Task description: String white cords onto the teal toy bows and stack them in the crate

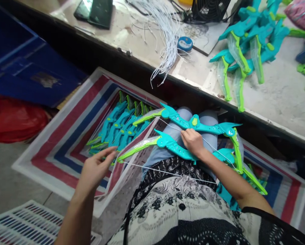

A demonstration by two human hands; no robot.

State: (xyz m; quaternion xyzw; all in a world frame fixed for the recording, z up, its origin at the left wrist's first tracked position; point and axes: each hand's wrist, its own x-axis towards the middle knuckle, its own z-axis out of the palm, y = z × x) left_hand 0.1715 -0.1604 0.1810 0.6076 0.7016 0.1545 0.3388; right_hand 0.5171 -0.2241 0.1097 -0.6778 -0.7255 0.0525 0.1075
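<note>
Two turquoise toy bows with lime-green limbs lie across my lap, the upper toy bow above the lower toy bow. My right hand is closed at the middle, over the upper bow's white string, which bends at my fingers. My right wrist covers part of the lower bow's grip. My left hand is open beside the lower bow's green tip, fingers stretched and holding nothing visible. The lower bow's string runs from that tip across my patterned shirt.
A striped-lined crate at left holds several bows; another lined crate stands at right. On the workbench lie white strings, a blue round container, phones and piled bows. A white slatted basket sits at lower left.
</note>
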